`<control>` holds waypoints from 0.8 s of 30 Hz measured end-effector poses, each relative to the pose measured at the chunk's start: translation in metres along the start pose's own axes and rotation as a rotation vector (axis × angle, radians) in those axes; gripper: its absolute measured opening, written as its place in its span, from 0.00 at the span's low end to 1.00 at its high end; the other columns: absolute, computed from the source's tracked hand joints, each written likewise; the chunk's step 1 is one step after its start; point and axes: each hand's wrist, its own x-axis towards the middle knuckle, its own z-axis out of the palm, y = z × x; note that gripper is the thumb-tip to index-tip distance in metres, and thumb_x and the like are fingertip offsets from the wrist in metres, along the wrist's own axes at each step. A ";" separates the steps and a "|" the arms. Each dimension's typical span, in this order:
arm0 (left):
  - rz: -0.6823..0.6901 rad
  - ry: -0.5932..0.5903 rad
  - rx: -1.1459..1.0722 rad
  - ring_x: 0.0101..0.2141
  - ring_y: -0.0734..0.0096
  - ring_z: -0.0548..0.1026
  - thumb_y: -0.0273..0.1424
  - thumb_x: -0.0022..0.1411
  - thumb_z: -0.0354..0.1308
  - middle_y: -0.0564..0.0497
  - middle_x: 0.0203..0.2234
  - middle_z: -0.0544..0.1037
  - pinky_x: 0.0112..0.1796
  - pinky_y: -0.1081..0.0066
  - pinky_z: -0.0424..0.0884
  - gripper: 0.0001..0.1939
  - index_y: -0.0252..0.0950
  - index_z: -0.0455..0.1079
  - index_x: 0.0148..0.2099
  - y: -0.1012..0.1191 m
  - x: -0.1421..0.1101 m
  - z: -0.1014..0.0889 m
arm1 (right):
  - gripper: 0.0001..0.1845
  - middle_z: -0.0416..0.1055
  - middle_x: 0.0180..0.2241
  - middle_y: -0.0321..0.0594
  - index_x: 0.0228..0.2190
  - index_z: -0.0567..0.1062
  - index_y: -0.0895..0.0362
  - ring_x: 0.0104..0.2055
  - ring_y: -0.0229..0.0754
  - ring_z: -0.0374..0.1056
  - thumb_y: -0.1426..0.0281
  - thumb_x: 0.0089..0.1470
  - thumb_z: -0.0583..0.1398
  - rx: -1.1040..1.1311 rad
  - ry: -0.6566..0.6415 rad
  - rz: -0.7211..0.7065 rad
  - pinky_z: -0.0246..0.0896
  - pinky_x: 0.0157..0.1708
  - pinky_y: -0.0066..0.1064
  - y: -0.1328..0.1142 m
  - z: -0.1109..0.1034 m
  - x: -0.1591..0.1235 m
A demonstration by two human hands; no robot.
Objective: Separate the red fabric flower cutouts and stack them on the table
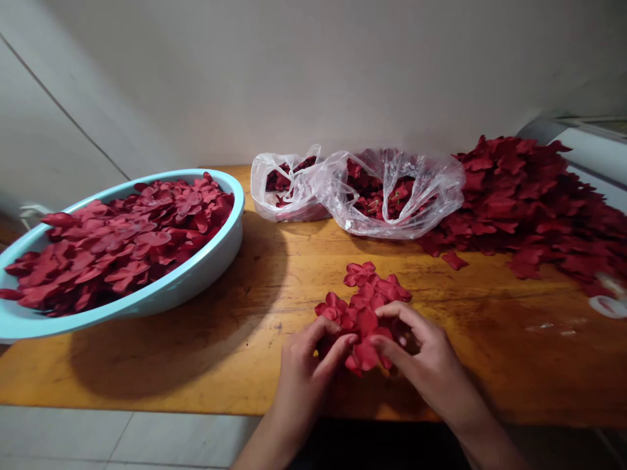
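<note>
Holding red petals [132, 238]: blue basin [210, 271]

A: Basins?
B: One blue basin [196, 287].

A: Plastic bags?
B: Two: left bag [262, 199], right bag [343, 212].

A: Hands?
B: Two, one left hand [306, 365], one right hand [434, 362].

A: Tables?
B: One wooden table [196, 372].

A: Heaps of red flowers outside basin and bags?
B: Two: one large pile [529, 202], one small bunch [365, 316].

A: Single flowers?
B: Many. They overlap; exact number can't be told.

A: White rings?
B: One white ring [595, 305], partly cut off.
</note>
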 end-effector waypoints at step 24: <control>-0.186 -0.018 -0.319 0.18 0.80 0.59 0.35 0.51 0.61 0.59 0.15 0.62 0.21 0.79 0.55 0.19 0.36 0.54 0.20 0.002 0.010 0.005 | 0.12 0.72 0.34 0.38 0.39 0.73 0.53 0.36 0.41 0.69 0.61 0.55 0.57 0.068 -0.124 0.021 0.66 0.35 0.29 -0.007 0.005 0.001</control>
